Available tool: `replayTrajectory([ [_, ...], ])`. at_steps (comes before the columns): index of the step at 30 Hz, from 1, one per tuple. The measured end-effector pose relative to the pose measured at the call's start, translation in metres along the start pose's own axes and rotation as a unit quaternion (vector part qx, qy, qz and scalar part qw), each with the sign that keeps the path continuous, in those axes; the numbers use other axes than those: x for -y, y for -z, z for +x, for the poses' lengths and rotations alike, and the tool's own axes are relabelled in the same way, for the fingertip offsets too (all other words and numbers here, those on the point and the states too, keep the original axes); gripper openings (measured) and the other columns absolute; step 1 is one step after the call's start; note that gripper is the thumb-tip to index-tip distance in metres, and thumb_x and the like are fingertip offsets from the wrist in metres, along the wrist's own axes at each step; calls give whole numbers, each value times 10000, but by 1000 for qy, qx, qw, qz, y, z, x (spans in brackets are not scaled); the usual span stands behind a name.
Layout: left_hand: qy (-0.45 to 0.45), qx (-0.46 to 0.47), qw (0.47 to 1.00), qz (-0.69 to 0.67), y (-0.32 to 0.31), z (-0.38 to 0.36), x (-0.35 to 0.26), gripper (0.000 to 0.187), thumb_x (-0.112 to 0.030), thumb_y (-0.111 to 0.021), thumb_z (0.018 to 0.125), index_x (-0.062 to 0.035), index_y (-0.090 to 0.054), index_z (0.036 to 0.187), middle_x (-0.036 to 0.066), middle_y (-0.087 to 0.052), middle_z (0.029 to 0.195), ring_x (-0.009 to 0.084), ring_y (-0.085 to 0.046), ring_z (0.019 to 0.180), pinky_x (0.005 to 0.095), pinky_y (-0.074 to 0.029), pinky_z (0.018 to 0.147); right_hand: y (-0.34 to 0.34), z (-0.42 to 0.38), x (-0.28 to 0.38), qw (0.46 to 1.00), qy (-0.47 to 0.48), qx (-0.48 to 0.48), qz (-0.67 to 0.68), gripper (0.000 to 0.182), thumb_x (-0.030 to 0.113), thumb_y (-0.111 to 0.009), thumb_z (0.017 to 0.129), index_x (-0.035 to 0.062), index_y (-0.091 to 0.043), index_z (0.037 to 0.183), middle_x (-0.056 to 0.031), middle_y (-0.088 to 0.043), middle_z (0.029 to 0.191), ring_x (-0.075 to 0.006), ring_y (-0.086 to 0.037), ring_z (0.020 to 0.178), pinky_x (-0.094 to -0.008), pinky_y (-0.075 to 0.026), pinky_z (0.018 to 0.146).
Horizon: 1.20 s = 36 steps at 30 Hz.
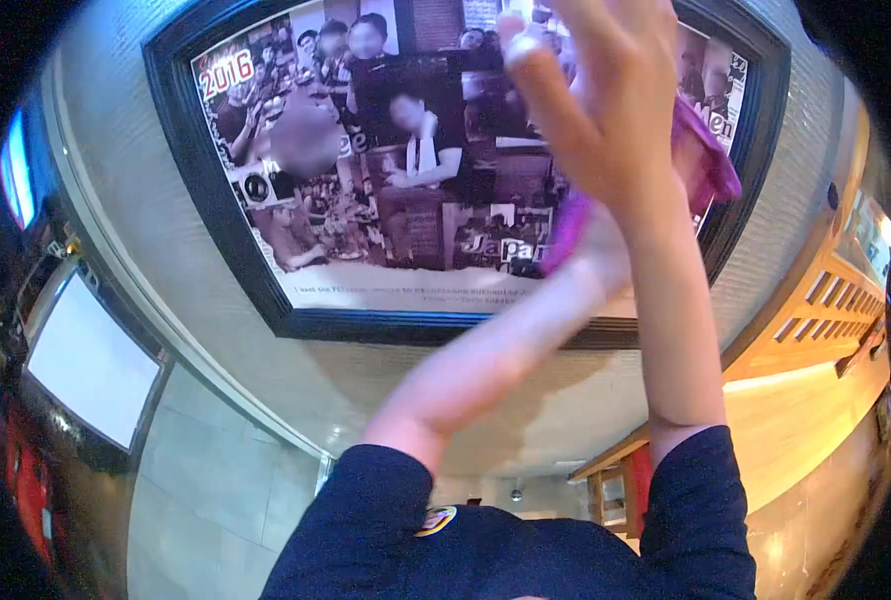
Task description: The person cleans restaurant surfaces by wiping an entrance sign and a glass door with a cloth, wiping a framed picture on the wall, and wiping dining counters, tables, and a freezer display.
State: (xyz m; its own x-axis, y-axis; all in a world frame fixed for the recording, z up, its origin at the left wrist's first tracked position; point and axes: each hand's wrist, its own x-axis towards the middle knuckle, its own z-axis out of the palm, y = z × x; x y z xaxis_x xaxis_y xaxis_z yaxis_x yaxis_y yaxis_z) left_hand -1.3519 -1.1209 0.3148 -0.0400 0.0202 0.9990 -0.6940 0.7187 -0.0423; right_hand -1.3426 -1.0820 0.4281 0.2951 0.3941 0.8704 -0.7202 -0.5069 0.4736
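Observation:
A large framed collage poster (396,200) with a dark frame hangs on the wall in front of me. Across it reaches my left hand (606,240), mostly hidden behind the right one. A purple cloth (708,150) shows on both sides of that left hand, against the poster's right part. I see the hand holding the cloth, though its fingers are covered. My right hand (606,100) is raised closer to the camera, blurred, with thumb and fingers apart and nothing visible in it. Its fingertips run out at the top edge.
Light textured wall (266,370) surrounds the frame. On the right stands a wooden counter or partition with slats (816,310). A white panel in a dark frame (96,360) is at the left, beside grey floor tiles (216,480).

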Motion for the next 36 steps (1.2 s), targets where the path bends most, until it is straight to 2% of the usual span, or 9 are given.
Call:
replayTrajectory([
  [7,43,175,978,-101,39,-32,46,572,-351,-556,839,-105,-426,1338,177,-388,1392,381,-400,1233,553,-240,1060,33,-87,13,988,-75,119,-57,478,157,-522,799,168,-574,1273,-119,-472,1362,-338,-350,1325,-505,-166,1109],
  [11,18,67,955,290,122,-59,136,541,-436,-486,886,-147,-461,1343,230,-312,1437,475,-306,1286,590,-217,1063,41,-146,-19,973,-126,149,-124,545,204,-566,771,284,-548,1310,-78,-378,1456,-342,-261,1380,-499,-117,1123],
  [14,97,-40,949,297,164,-102,200,549,-434,-332,976,-72,-377,1387,247,-213,1486,491,-149,1366,612,-138,1089,37,-153,-23,970,-131,159,-130,557,222,-551,781,303,-520,1332,-88,-364,1465,-356,-241,1388,-521,-102,1121],
  [18,87,-98,928,348,117,-147,175,587,-402,-314,980,-13,-264,1418,274,-136,1497,484,-103,1381,595,-70,1118,35,-152,-18,966,-131,175,-139,578,234,-520,801,274,-461,1374,-106,-304,1491,-373,-199,1398,-529,-96,1122],
  [21,155,103,938,292,55,-131,59,684,-369,-467,893,-31,-222,1435,238,-189,1476,499,-37,1380,656,-35,1090,36,-148,-16,969,-124,166,-132,561,247,-521,813,272,-464,1371,-98,-302,1493,-370,-201,1398,-520,-89,1126],
  [24,131,284,925,216,4,-139,-17,393,-358,-567,816,-41,-586,1048,185,-568,1038,409,-463,1098,637,-272,964,37,-150,-19,970,-121,165,-133,513,273,-508,841,270,-494,1354,-84,-335,1482,-361,-232,1389,-501,-91,1127],
  [26,103,204,971,63,-20,-160,-19,363,-394,-570,816,-75,-637,978,118,-620,930,346,-520,1049,602,-331,939,42,-151,-25,978,-104,157,-93,507,267,-507,836,268,-513,1343,-87,-349,1477,-355,-249,1384,-498,-98,1126],
  [34,88,163,965,186,105,-192,103,648,-373,-481,896,-169,-251,1467,222,-157,1515,497,-136,1367,637,-117,1079,42,-156,-28,973,-101,171,-116,534,233,-541,825,294,-492,1354,-73,-330,1493,-332,-231,1398,-484,-107,1131],
  [36,79,89,944,309,152,-212,161,519,-353,-448,922,-80,-420,1363,306,-196,1473,543,-176,1335,653,-111,1070,39,-154,-24,975,-102,155,-121,543,227,-554,816,283,-494,1352,-81,-333,1490,-339,-241,1393,-489,-119,1129],
])
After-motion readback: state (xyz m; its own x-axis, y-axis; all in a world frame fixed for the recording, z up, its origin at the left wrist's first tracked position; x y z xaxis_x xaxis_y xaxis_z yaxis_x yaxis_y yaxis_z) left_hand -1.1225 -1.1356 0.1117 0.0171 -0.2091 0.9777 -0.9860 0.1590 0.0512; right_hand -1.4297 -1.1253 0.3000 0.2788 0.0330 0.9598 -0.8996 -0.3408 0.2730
